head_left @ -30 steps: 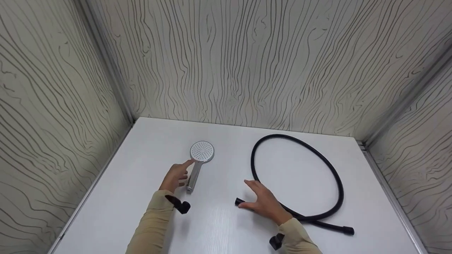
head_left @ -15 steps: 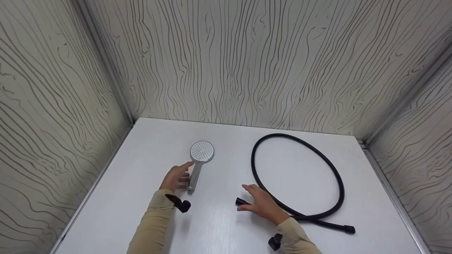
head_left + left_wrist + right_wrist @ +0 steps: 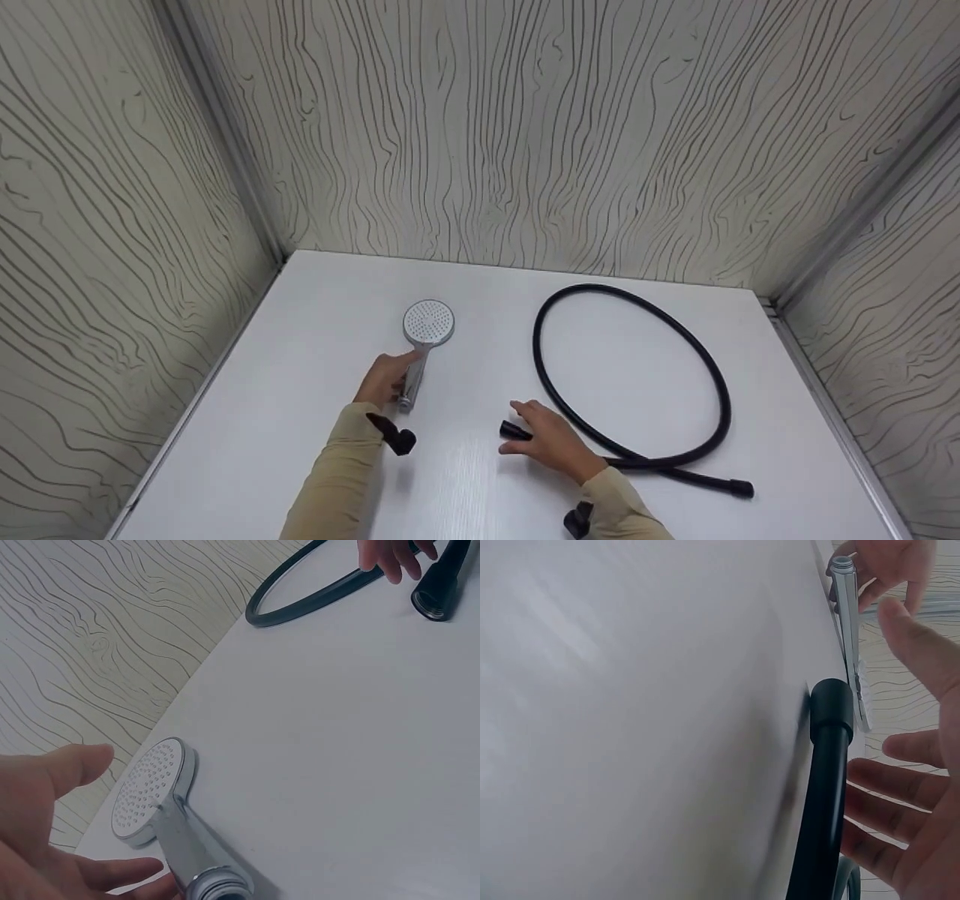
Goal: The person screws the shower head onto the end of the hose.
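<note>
Hands apart, neither clamped: left hand has edged over the showerhead, ten o'clock on the table, right hand flanking the hose end, its four o'clock, so both seem within grasp.

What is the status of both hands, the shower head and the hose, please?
Left hand at shower head, not gripping. Right hand beside hose, not gripping. Shower head and hose unjoined; no obstacle seen between them.
</note>
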A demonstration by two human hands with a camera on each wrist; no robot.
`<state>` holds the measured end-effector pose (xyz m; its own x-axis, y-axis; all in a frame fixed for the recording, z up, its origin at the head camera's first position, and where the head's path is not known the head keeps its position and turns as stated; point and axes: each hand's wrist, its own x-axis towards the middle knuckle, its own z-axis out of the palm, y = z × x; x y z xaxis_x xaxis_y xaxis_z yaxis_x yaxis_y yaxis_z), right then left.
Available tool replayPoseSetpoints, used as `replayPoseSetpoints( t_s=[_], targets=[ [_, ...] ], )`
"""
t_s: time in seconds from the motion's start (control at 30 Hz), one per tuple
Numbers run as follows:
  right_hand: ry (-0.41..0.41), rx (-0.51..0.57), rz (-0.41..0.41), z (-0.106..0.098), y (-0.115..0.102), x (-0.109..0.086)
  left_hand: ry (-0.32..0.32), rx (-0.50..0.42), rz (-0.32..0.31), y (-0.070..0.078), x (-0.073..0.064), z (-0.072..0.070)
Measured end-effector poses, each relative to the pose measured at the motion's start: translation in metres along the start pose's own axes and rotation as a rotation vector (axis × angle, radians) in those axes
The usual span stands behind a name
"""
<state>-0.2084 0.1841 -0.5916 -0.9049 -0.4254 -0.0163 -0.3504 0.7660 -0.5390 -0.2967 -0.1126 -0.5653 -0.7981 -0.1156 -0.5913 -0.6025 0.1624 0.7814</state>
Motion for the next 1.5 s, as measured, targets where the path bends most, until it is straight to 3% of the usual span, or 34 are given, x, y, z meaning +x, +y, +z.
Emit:
replayPoseSetpoints(
  t_s=[0.17,0.47,0.7,0.93,1.2,1.5],
  targets=[
    [-0.033,0.003,0.033,0.002,-0.002,0.000,0.036,0.073,0.023,-0.001,0.002,0.008],
    [0.019,-0.047,0.023,0.008,-0.006,0.002,0.123,0.240,0.169,-0.007,-0.001,0.018],
    [0.075,-0.097,0.004,0.014,-0.007,0.003,0.224,0.394,0.224,-0.010,0.000,0.021],
    [0.130,-0.166,-0.040,0.019,-0.006,0.004,0.205,0.319,0.211,-0.011,0.003,0.022],
    [0.083,-0.113,0.025,0.013,-0.007,0.001,0.165,0.247,0.190,-0.010,0.005,0.021],
    [0.036,-0.086,0.055,0.008,-0.005,0.000,0.081,0.093,0.104,-0.009,0.007,0.018]
  ],
)
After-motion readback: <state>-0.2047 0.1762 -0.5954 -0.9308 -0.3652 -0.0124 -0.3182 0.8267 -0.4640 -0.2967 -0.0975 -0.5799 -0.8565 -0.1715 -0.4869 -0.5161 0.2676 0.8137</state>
